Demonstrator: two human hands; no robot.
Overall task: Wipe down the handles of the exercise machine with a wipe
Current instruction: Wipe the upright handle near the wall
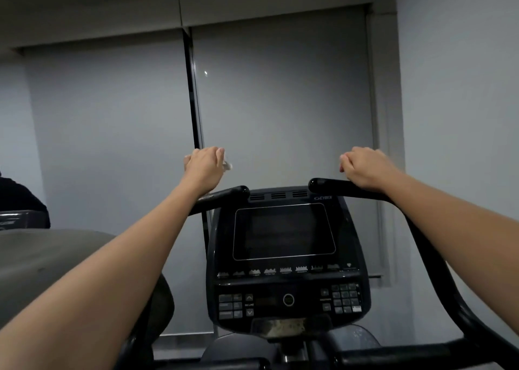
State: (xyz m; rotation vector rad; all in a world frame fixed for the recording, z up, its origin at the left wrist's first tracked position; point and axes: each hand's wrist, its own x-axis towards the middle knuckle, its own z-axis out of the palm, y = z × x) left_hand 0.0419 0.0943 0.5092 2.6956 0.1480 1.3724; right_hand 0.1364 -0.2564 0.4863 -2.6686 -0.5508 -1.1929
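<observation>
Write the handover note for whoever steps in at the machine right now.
Left hand: raised above the left handle, fingers curled on a white wipe that sticks out by the thumb.
Right hand: fingers curled, resting on top of the right handle near its end; no wipe visible in it.
Console sits between the handles, screen dark.
Done: cannot tell which parts are already wiped.
Left: to be safe, wipe both handles along their full length.

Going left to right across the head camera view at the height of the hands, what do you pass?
Left hand → wipe sticking out of it → dark vertical door seam behind is overlapped, so skipped → right hand over the right handle.
</observation>
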